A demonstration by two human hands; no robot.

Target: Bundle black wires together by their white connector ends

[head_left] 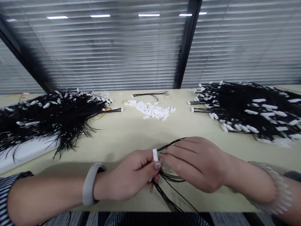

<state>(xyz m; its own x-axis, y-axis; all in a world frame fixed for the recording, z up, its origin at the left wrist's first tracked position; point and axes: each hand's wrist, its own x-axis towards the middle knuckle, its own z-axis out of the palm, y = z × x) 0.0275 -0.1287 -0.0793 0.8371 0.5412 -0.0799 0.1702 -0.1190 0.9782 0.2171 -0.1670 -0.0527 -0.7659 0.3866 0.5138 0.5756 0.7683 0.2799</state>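
Note:
Near the table's front edge, my left hand [135, 174] pinches a small white connector housing [155, 155] between thumb and fingers. Several thin black wires [164, 197] run out of the housing's right side; some hang down past the table edge, others pass under my right hand. Just right of the housing, my right hand [197, 163] has its fingers drawn together at the wires, with one thin wire [162, 153] showing at the fingertips. Part of the right hand's grip is hidden behind its own fingers.
A heap of white connector housings [152, 110] lies mid-table, with a small wire bundle [150, 94] behind it. Large piles of black wires with white connectors lie left [58, 110] and right [240, 106]. A white tray [35, 149] sits under the left pile. Window blinds [113, 47] stand behind.

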